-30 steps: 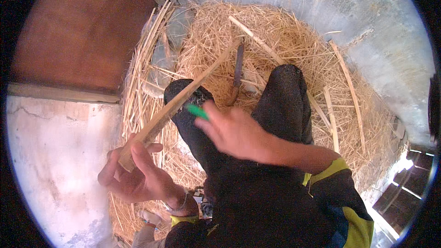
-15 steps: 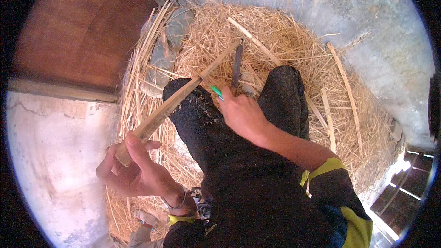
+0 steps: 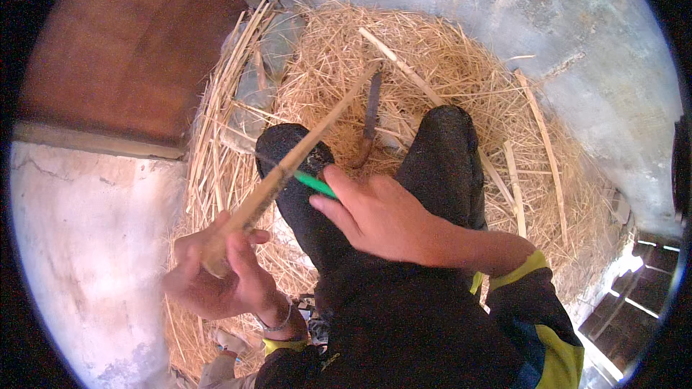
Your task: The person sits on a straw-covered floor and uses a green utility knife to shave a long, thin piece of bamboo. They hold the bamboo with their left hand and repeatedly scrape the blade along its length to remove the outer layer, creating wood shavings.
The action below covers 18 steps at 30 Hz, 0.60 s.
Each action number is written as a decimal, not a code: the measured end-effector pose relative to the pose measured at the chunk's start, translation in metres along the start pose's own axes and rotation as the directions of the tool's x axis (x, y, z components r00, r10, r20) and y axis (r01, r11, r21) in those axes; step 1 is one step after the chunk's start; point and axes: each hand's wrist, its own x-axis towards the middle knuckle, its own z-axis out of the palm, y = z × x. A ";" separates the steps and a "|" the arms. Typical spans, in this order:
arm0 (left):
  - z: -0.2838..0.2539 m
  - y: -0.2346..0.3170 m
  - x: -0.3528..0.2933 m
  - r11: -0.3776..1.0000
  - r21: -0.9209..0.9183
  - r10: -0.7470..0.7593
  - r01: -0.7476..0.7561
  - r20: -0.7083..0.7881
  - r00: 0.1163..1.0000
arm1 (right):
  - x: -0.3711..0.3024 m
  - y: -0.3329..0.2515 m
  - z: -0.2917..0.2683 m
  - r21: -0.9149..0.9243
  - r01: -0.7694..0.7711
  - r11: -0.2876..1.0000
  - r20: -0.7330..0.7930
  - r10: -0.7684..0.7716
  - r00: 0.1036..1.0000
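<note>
My left hand grips the near end of a long bamboo strip, which slants up and away across my left knee to the straw. My right hand is closed round a small knife with a green handle. Its thin blade is blurred and crosses the strip at about mid-length; how deep it bites, I cannot tell. Beyond my right hand, between my knees, lies a dark-bladed tool with a curved brown handle, near the strip's far end.
Straw and shavings spread over the floor around my legs. Several split strips lie at the right, and a bundle of thin strips runs along the left. A weathered wall curves behind; another person's foot shows at lower left.
My right hand has drawn the green-handled knife back along the strip toward me, uncovering the dark tool's brown handle. My left hand has shifted slightly right and the strip has tilted.
</note>
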 end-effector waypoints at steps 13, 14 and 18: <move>-0.016 -0.005 0.002 0.984 -0.177 0.073 -0.028 0.252 0.965 | -0.022 -0.014 -0.011 -0.008 -0.004 1.000 0.095 0.005 0.995; -0.014 -0.004 0.001 0.987 -0.161 0.062 -0.026 0.224 0.973 | -0.022 -0.003 -0.002 -0.054 -0.099 0.994 0.090 0.104 0.991; -0.017 -0.007 0.006 0.991 -0.130 0.044 -0.015 0.222 0.974 | -0.009 0.020 0.001 -0.146 -0.128 0.981 -0.008 0.128 0.992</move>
